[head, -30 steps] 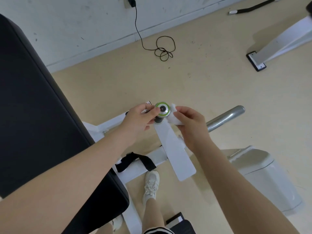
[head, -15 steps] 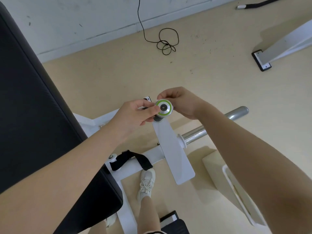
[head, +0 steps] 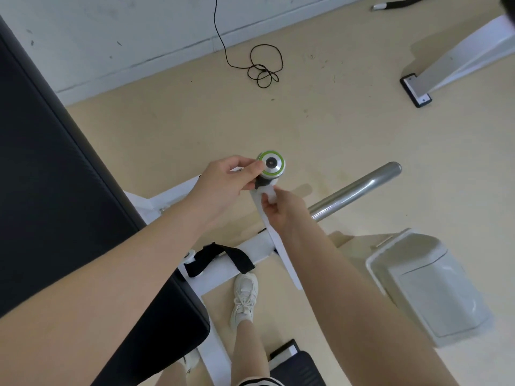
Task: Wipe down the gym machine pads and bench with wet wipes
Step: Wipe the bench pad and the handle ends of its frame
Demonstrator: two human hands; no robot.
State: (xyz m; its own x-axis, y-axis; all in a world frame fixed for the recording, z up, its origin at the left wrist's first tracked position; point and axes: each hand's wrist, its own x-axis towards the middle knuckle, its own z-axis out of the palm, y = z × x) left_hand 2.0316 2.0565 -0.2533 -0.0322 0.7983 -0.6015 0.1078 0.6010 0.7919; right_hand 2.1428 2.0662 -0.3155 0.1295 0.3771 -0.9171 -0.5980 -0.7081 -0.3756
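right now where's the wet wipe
In the head view the wet wipe is near centre frame, pinched in the right hand just below the green-ringed knob that the left hand holds.

A beige floor (head: pixel 320 129) carries everything. A tangled black cable (head: pixel 263 68) lies on it near the wall. A white bin (head: pixel 429 285) stands on it at the right, a white frame foot (head: pixel 416 90) rests at upper right, and a white sneaker (head: pixel 244 298) stands beside the machine's white frame (head: pixel 220 277).
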